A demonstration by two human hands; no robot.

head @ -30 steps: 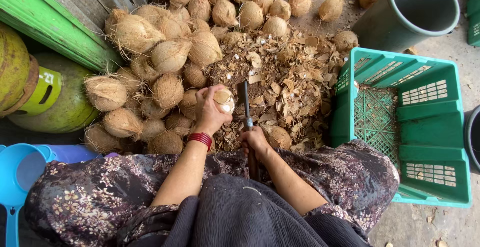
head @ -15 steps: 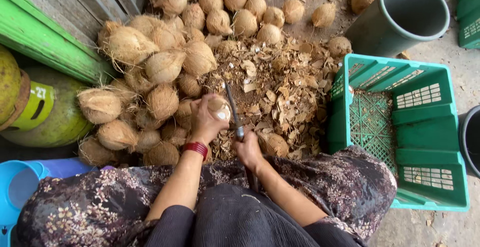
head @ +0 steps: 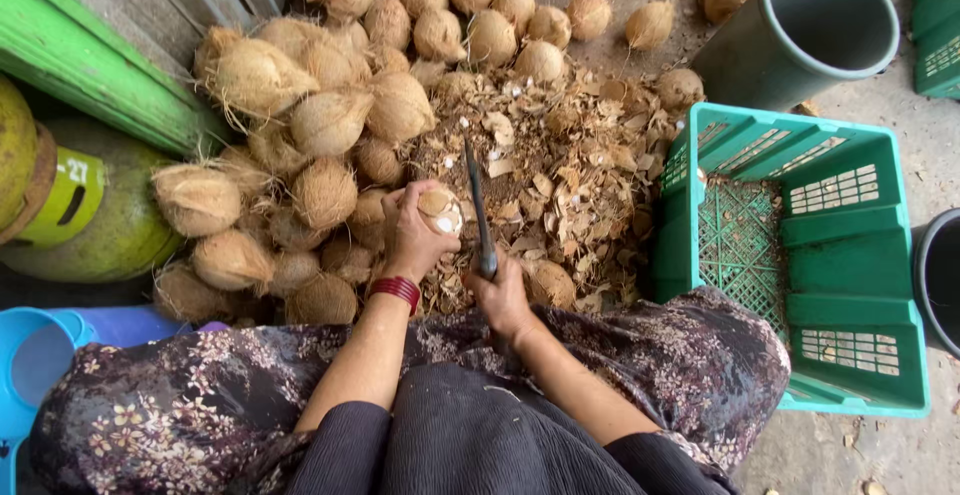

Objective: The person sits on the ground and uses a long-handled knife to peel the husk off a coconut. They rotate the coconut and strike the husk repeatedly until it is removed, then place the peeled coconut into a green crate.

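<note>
Person seated over a heap of husked coconuts (head: 330, 125), trimming one with a long knife (head: 479, 210).

The heap and a bed of shell chips (head: 560, 185) fill the ground ahead; a green crate (head: 850, 285) stands to the right, with a grey bucket (head: 800, 35) behind it, cut off at the top edge. A yellow-green gas cylinder (head: 80, 225) lies partly out of view on the left. Compared with half a second earlier, the knife now stands more upright, blade clear of the nut. The left hand (head: 415, 235), fingers curled tight, grips the partly pared coconut (head: 438, 211) just left of the blade. The right hand (head: 500, 295) wraps its fingers shut on the handle, which they hide.
</note>
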